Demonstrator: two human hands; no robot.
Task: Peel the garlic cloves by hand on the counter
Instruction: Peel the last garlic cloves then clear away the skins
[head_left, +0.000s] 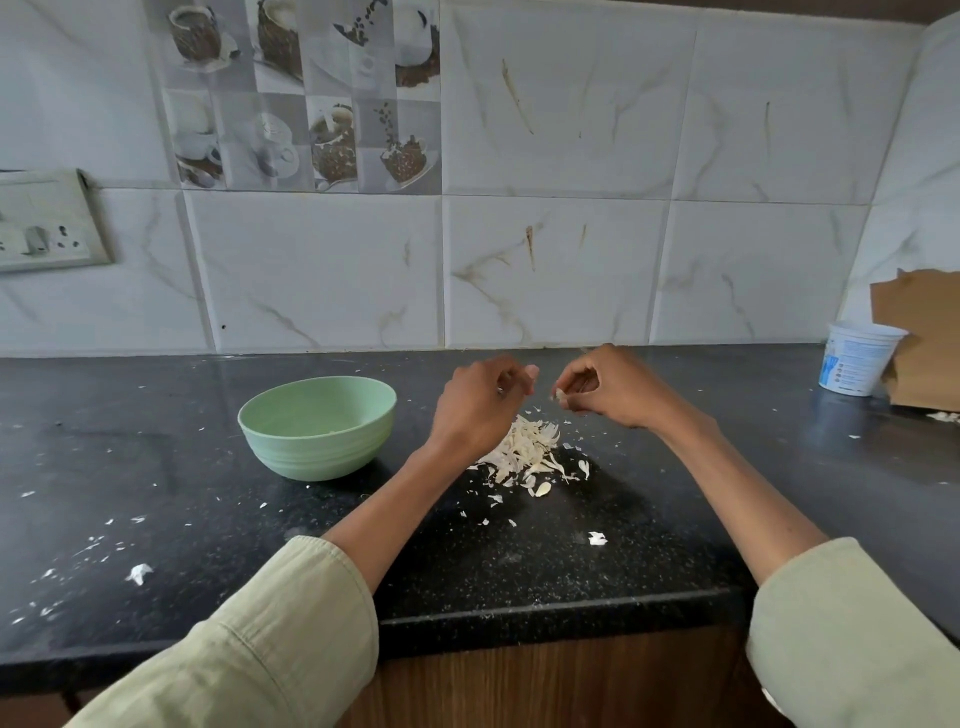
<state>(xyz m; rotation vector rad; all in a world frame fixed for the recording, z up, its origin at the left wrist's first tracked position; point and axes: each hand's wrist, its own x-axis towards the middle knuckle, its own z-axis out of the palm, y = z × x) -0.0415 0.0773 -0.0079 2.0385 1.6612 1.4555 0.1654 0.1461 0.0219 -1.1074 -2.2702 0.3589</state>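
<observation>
1. Head view, far left: a switchboard (44, 223) on the tiled wall is cut off by the frame edge; no marking on it can be read.
2. Picture tiles (306, 93) above show coffee cups and beans, with no legible words.
3. On the black desk (156, 441), a pale green bowl (318, 426) stands left of the hands; its contents cannot be made out from this angle.
4. White skin flecks scatter over the desk's left part, with one larger scrap (139, 573) near the front edge.
5. Left hand (480, 400) is raised above the desk, fingers curled in toward the thumb; whether it pinches a bit of skin is too blurred to tell.
6. A pile of garlic skins (530, 452) lies on the desk beneath and between both hands, partly hidden by the left wrist; one clove-like piece (542, 489) lies at its near edge.
7. Right hand (608, 389) is curled, its fingertips pinching a garlic clove (561, 396) held above the pile, just apart from the left hand.
8. Bare desk stretches right of the pile toward a white tub (857, 358); its blue print is too small to read.
9. Torn brown cardboard (919, 338) leans at the right edge, cut off by the frame.
10. Both pale green sleeves (270, 634) cross the desk's front edge.
</observation>
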